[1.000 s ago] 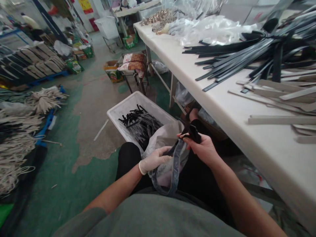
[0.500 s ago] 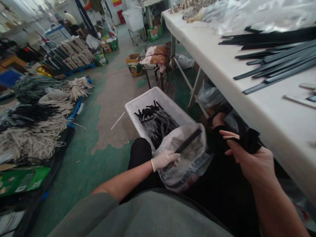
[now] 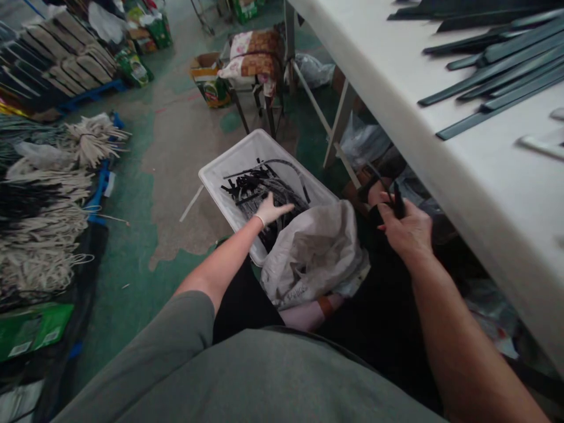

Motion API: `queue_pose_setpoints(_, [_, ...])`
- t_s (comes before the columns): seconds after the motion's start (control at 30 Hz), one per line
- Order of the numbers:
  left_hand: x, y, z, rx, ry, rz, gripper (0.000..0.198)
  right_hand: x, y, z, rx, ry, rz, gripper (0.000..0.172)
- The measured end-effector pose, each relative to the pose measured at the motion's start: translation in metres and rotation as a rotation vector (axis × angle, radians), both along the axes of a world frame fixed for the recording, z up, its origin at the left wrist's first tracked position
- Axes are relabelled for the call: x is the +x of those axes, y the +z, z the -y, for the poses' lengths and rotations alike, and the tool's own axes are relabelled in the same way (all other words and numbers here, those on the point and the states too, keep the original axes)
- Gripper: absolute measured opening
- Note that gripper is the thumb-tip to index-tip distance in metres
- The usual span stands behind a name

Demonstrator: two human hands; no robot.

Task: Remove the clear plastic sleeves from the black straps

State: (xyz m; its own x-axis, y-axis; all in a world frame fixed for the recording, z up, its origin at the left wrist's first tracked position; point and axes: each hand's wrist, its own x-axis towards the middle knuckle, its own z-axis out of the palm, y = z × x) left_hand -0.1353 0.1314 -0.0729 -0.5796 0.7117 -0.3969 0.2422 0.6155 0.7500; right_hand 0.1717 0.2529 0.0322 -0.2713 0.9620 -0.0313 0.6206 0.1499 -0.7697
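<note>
Left hand, gloved: fingers spread, no longer gripping a strip over the pale sack but above the white tub, where a curved strip newly lies across the heap, apparently one more piece deposited. Right hand, bare: closed on black strips near the table. Containers: tub, holding dark strips; sack, mouth open at the tub's near end, contents unclear.

There is one white bin, one open sack, one stool and one table.
</note>
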Motion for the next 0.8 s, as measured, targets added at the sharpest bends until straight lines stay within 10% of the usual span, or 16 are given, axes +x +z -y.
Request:
queue_pose_setpoints(0.07, [0.053, -0.034, 0.017, -0.219, -0.145, 0.06, 0.116, 0.006, -0.021, 0.002, -0.078, 0.009, 0.033, 0.044])
queue_pose_setpoints(0.17, [0.101, -0.063, 0.029, -0.273, -0.129, 0.088, 0.074, 0.016, -0.042, 0.004, -0.169, 0.044, 0.11, 0.044])
queue_pose_setpoints(0.3, [0.095, -0.058, 0.02, -0.151, -0.097, 0.138, 0.022, 0.026, -0.052, -0.003, -0.225, 0.122, 0.26, 0.043])
queue_pose_setpoints(0.43, [0.071, -0.01, 0.017, 0.04, -0.018, 0.311, 0.023, 0.032, -0.058, -0.01, -0.292, 0.088, 0.268, 0.048])
queue_pose_setpoints(0.63, [0.058, 0.101, 0.06, 0.329, 0.152, 0.549, 0.028, 0.026, -0.069, -0.009, -0.256, 0.149, 0.525, 0.09])
queue_pose_setpoints(0.8, [0.031, 0.156, 0.093, 0.489, 0.272, 0.291, 0.018, 0.02, -0.05, -0.004, -0.282, 0.188, 0.492, 0.046])
